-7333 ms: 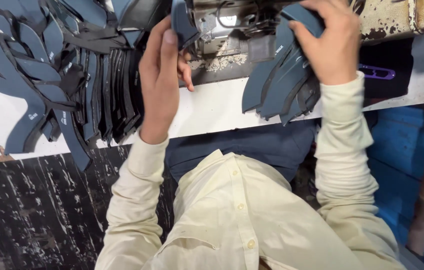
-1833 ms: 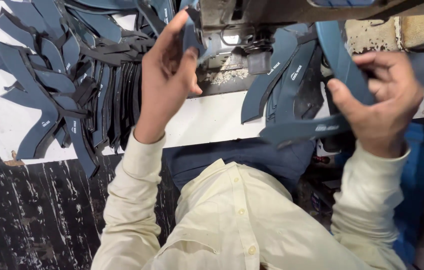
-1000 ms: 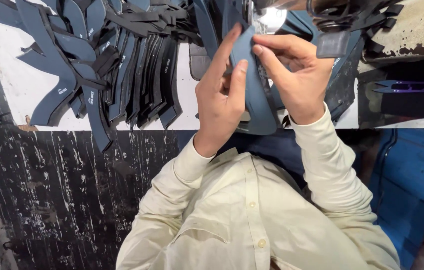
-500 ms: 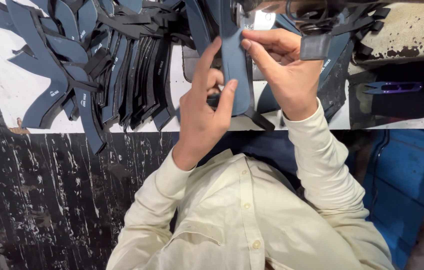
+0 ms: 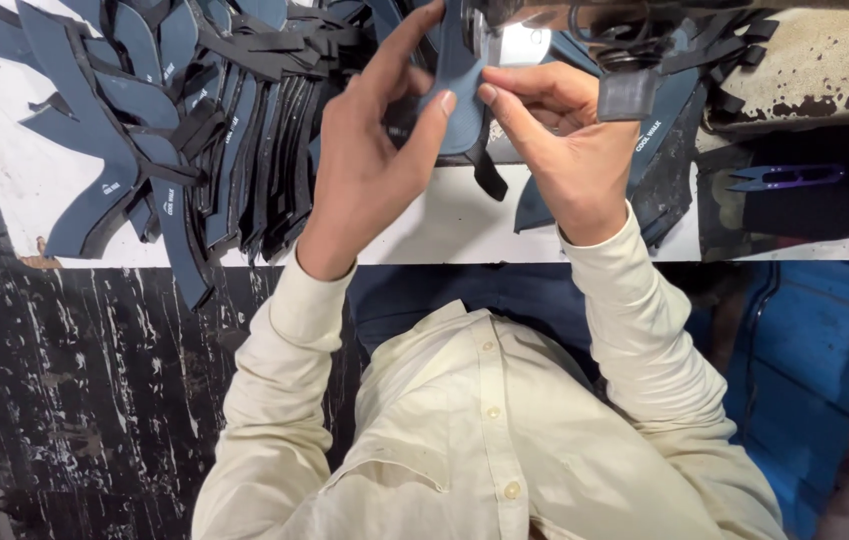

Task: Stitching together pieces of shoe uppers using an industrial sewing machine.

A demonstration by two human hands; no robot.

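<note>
Both hands hold one dark blue curved fabric piece (image 5: 456,85) over the white table (image 5: 4,165), just under the sewing machine head (image 5: 544,12) at the top edge. My left hand (image 5: 369,150) pinches the piece's left side with thumb and fingers. From the right, my right hand (image 5: 559,140) grips the same piece with thumb and forefinger. A black strap (image 5: 489,175) hangs down from the piece.
A big heap of dark blue cut pieces with black straps (image 5: 194,130) covers the table's left part. More such pieces (image 5: 664,140) lie right of my hands. Purple thread snips (image 5: 784,178) rest on a black pad at far right. The table's front edge runs just below my wrists.
My right hand put down its bundle of pieces and came to the middle. Both hands now hold one piece, which has moved up toward the machine.
</note>
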